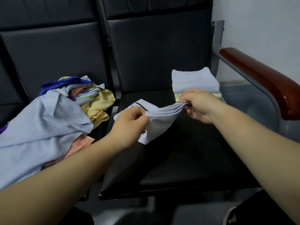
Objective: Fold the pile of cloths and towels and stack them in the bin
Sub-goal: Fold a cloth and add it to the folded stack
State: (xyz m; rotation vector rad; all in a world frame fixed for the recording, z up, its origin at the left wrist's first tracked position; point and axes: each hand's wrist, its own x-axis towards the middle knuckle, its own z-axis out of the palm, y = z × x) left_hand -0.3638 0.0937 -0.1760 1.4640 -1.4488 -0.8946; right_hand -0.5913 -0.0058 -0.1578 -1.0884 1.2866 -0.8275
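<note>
The step in hand looks like a fold made in mid-air: a small pale towel (pixel 159 119) with a dark stitched line hangs stretched above the black chair seat (pixel 178 159) at the centre, between the unfolded pile (pixel 48 114) at 9 o'clock and the folded stack (pixel 194 82) at 1 o'clock. The left hand (pixel 131 118) has its grip closed, thumb and curled fingers pinching the towel's left end, while the right hand (pixel 197 104) pinches the bunched right edge. Next, I judge, the ends must meet evenly before the towel joins the stack; no bin is in view.
</note>
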